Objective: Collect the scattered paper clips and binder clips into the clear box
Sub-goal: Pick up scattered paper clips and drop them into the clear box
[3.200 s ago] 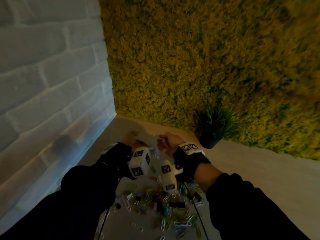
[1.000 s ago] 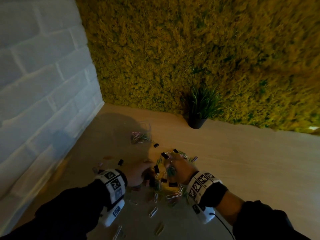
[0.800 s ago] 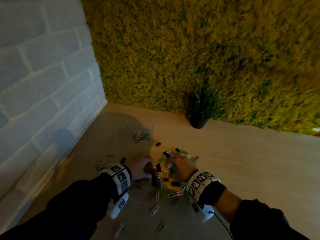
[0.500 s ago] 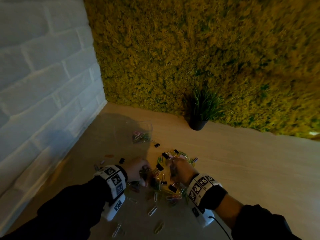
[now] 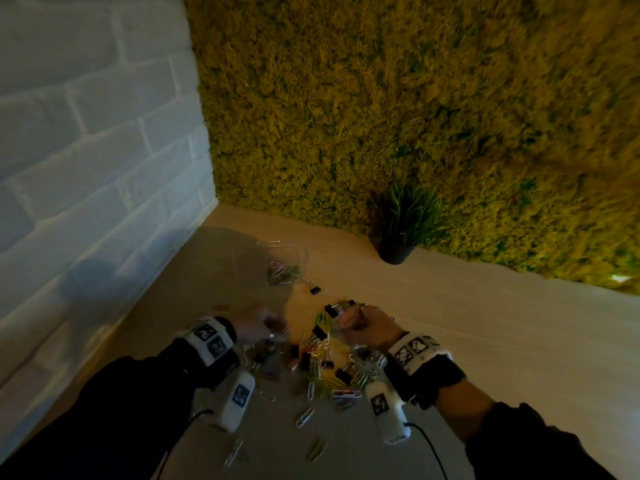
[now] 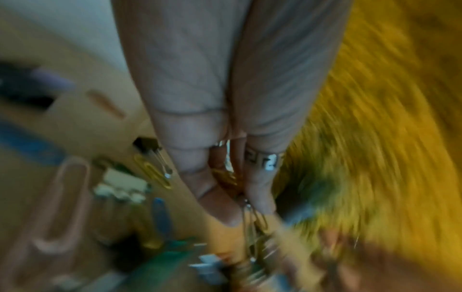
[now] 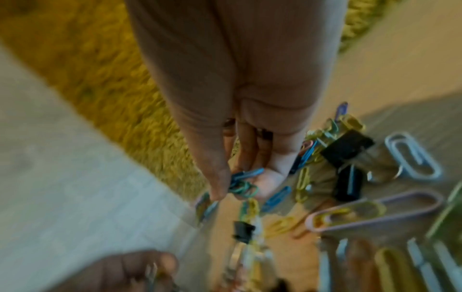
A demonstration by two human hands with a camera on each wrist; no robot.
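Both hands worked the clip pile (image 5: 322, 362) on the table (image 5: 485, 341): the right hand (image 7: 240, 177) pinched paper clips (image 7: 243, 185), the left hand (image 6: 235, 197) pinched clips too, likely bound for the clear box (image 5: 282, 263) just beyond.

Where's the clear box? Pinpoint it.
In the head view, the clear box sits on the table left of the potted plant, beyond both hands, clips inside.

A potted plant (image 5: 408, 226) stands against the moss wall (image 5: 381, 98).
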